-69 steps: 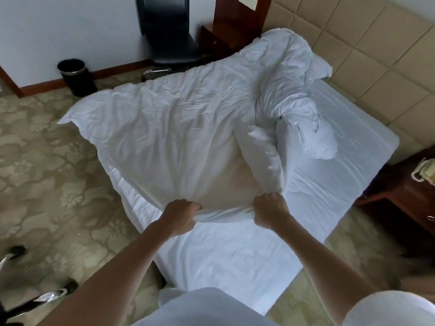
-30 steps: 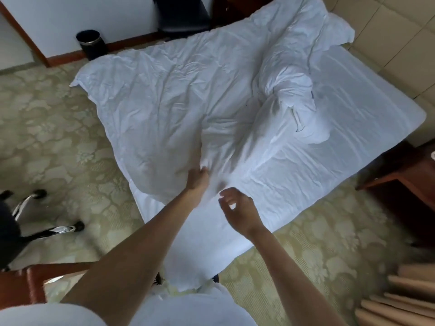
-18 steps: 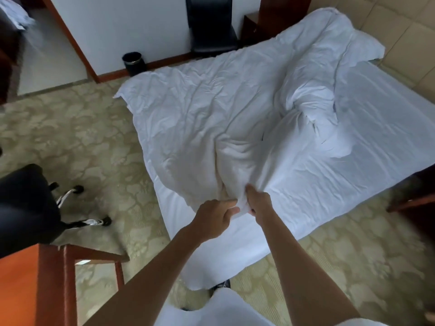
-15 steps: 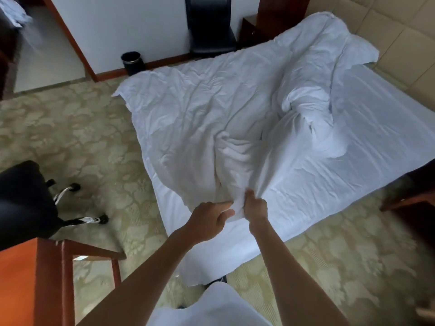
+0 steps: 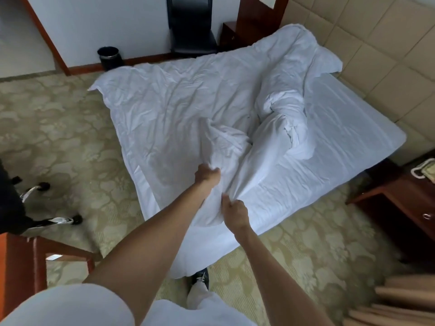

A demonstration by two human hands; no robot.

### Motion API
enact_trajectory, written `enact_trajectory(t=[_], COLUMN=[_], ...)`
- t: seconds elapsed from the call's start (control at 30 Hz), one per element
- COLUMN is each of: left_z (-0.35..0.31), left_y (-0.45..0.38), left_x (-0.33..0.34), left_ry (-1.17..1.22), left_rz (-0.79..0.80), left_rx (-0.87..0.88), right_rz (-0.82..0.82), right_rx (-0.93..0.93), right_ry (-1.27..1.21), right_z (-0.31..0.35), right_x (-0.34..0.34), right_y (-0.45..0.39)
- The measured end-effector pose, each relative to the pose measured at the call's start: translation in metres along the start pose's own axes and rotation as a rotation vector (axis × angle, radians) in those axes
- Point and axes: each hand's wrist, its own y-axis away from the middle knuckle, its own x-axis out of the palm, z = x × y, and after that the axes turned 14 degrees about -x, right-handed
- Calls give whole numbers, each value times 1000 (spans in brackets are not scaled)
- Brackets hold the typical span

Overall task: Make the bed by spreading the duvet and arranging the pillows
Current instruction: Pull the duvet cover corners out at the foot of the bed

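A white duvet lies crumpled over the left half of the bed, bunched into a twisted roll near the middle. My left hand grips a fold of the duvet near the bed's near edge. Just below and to its right, my right hand pinches the duvet's edge close to the bed's corner. A white pillow shows at the head of the bed, partly under the duvet. The right half of the bed shows bare white sheet.
A padded beige headboard lines the right wall. A dark wooden nightstand with a phone stands at right. A black chair and bin sit by the far wall; an office chair base and orange table at left.
My left hand has moved forward and taken hold of a duvet fold farther up. My right hand has drawn the duvet's edge back toward the bed's corner. The view has shifted.
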Motion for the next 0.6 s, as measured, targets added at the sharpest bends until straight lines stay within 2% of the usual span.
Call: enact_trajectory(t=[0.07,0.13,0.17,0.23,0.27,0.3,0.37,0.43,0.53,0.6], left_z=[0,11,17,34,44,56,79,92,98,100], left_y=[-1,9,14,28,34,39,44,53,66,71], left_x=[3,-7,-12,-24,-30,-38,-51,-61,-66,-66], left_ry=[85,147,187,217,167,99,55,95,-14,-102], left_rz=[-7,17,50,179,228,270,377,472,501,545], left_rx=[84,145,163,180,199,226,259,215,257,324], right_rz=[174,209,125,-142,-205,-198,-84,93,435,659], right_rx=[-103,-190,-224,-300,-350,-384,-448,-543,-685,-714], right_ry=[191,321,277,203,213,236,405,652,997,1153], right_z=[-10,-17,-17,-17,-15,-10,2,16,31,33], right_x=[-11,-23,-31,-52,-63,-73,-92,-100,-91,-76], right_y=[-7,-12,-15,-30,-40,-50,-74,-98,-125,-135])
